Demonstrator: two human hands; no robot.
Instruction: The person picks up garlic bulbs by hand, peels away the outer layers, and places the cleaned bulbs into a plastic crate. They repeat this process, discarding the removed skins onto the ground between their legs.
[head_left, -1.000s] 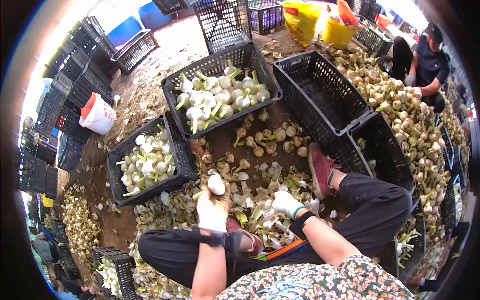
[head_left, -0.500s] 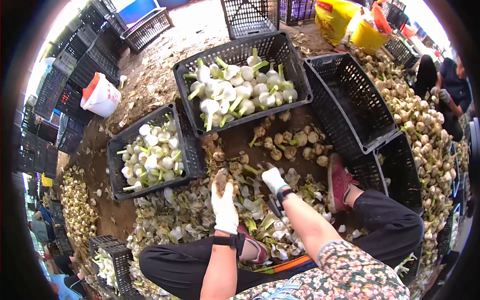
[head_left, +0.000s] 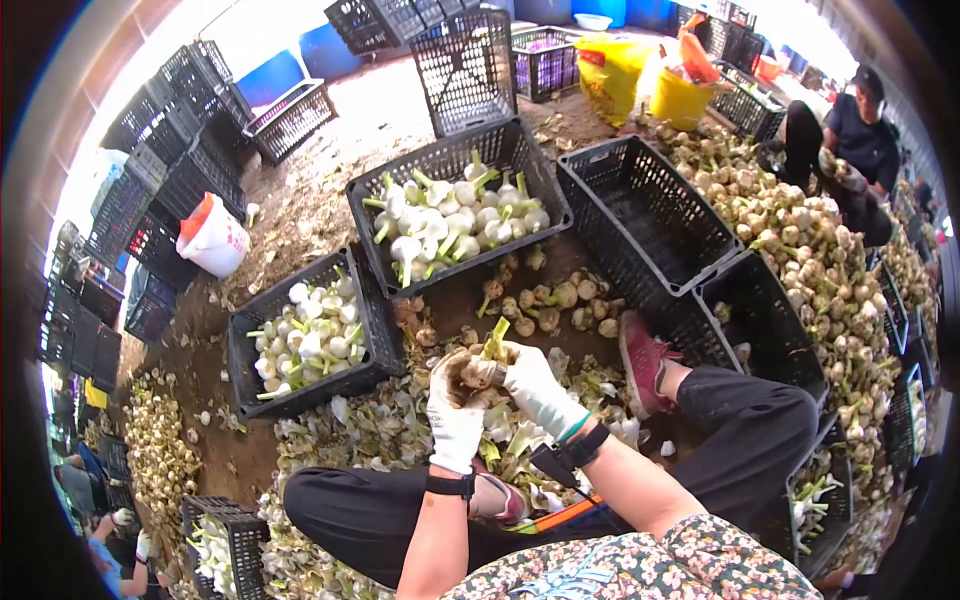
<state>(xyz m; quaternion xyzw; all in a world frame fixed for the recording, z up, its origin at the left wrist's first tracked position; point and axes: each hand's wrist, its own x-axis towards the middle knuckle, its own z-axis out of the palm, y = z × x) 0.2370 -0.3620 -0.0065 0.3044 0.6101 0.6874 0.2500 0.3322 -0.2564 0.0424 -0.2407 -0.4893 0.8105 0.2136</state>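
Whereas they were apart earlier, our left hand and right hand now meet. Both clasp one garlic bulb.

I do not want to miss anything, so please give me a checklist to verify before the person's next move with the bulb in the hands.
1. Grip: left hand and right hand both hold the bulb: ok.
2. Bulb clean: it looks brown, and the green stem is attached: not ok.
3. Room in the near crate of white bulbs: partly filled: ok.
4. Room in the far crate: white bulbs lie below its rim: ok.
5. More brown bulbs on the ground just ahead: ok.
6. A blade in either hand: cannot tell.
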